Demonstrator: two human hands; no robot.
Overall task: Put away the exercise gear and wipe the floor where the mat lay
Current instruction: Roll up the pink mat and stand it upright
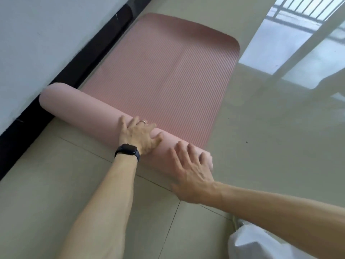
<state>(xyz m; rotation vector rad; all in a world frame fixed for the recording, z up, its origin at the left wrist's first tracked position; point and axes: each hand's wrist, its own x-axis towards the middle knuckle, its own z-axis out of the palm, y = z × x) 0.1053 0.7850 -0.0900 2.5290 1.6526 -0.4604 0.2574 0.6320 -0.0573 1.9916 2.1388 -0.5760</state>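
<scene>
Head view: my left hand (139,135) and right hand (192,171) press flat, fingers spread open, on a half-rolled pink mat (164,79). Its ribbed flat part lies on the glossy tiled floor (270,146) beside a black baseboard (61,85). My fingertips are blurred.

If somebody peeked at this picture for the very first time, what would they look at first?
Probably the big pink mat in the middle, lying along the wall, its near end already rolled into a fat tube. Next, the left hand and right hand pressing flat on that roll, with a black watch on the left wrist.
</scene>
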